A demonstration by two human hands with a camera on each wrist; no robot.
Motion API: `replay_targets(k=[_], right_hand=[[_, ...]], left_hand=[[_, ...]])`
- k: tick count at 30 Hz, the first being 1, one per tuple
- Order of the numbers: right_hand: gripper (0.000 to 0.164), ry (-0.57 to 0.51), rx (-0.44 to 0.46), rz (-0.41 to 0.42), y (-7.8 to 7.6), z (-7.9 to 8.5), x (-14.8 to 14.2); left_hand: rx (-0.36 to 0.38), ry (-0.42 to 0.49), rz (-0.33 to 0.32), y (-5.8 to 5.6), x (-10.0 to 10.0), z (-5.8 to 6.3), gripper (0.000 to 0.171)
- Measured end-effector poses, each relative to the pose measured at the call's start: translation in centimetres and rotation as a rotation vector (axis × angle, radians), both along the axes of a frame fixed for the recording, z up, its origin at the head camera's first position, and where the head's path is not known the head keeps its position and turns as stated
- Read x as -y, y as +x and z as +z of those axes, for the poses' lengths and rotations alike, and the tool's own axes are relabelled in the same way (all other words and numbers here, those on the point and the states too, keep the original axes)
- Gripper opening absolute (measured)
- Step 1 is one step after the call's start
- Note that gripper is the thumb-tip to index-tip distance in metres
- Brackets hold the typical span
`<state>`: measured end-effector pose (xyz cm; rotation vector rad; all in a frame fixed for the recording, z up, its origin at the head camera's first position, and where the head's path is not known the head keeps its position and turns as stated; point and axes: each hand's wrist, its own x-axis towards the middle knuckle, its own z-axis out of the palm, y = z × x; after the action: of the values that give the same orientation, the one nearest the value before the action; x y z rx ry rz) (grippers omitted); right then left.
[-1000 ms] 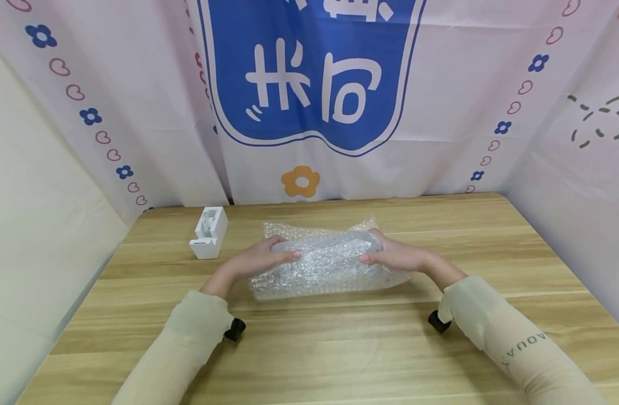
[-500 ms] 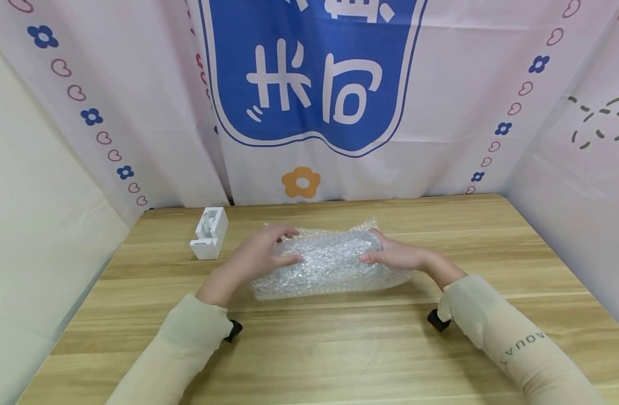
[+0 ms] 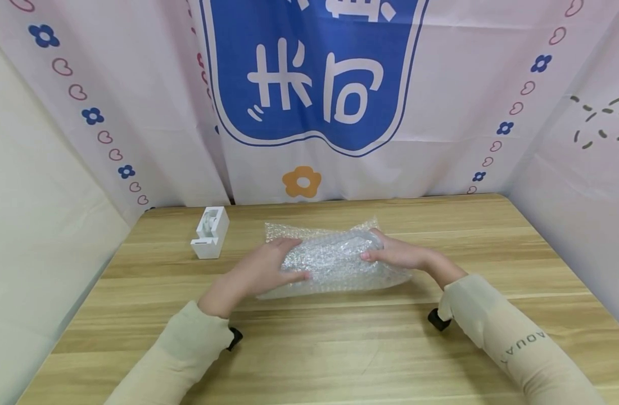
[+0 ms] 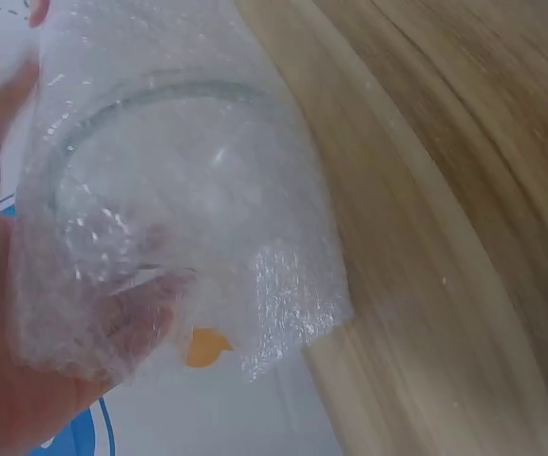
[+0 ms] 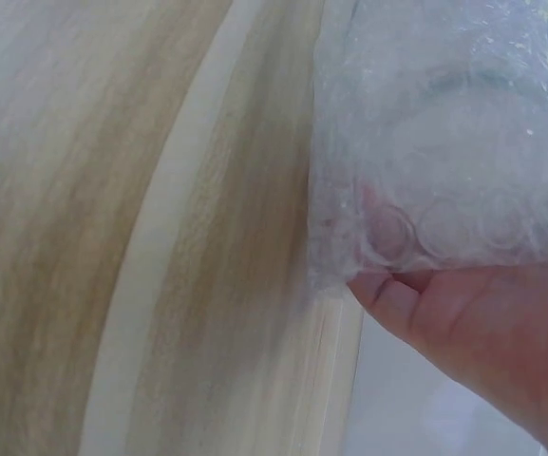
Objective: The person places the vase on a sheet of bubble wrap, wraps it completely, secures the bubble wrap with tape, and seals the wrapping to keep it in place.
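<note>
A roll of bubble wrap (image 3: 334, 264) lies across the table, wound round something clear. Through its ends, the left wrist view shows a faint greenish curved rim (image 4: 188, 92); the kind of thing inside cannot be told. My left hand (image 3: 261, 270) holds the roll's left end, thumb in front and fingers behind; some fingers show blurred through the film. At the right end my right hand (image 3: 397, 252) grips the wrap, its thumb on the near face. A loose flap of the wrap sticks up behind the roll.
A white tape dispenser (image 3: 209, 233) with a clear roll stands at the back left of the wooden table (image 3: 329, 349). Behind the table hangs a printed cloth (image 3: 441, 112), and pale cloth walls close off both sides.
My left hand lifted its fingers from the wrap, then came down again slightly further right and nearer, covering more of the left end. My right hand and the roll have hardly moved.
</note>
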<state>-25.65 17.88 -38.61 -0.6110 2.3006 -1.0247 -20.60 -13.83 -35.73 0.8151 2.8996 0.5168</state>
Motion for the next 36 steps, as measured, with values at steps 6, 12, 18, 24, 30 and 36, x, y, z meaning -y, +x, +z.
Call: replay_targets(k=[6,12,18,24,30,36], right_hand=[[0.097,0.017,0.019,0.006,-0.1,0.2,0.0],[0.096,0.024,0.037,0.010,-0.1,0.3,-0.1],[0.096,0.019,0.052,0.019,-0.2,0.3,0.0],[0.095,0.048,0.043,0.030,-0.1,0.5,0.2],[0.091,0.053,-0.047,0.041,0.5,1.2,0.2],[0.086,0.039,-0.229,-0.019,1.7,1.5,0.2]], left_hand=[[0.060,-0.036,-0.023,0.0,0.0,0.0,0.116],[0.116,-0.061,-0.057,-0.6,0.1,0.2,0.118],[0.152,-0.059,-0.052,-0.8,0.4,0.3,0.111],[0.132,-0.077,-0.062,-0.9,0.6,0.1,0.104],[0.107,-0.091,-0.066,-0.9,0.6,-0.1,0.102],[0.080,-0.097,-0.070,-1.0,0.4,-0.4,0.101]])
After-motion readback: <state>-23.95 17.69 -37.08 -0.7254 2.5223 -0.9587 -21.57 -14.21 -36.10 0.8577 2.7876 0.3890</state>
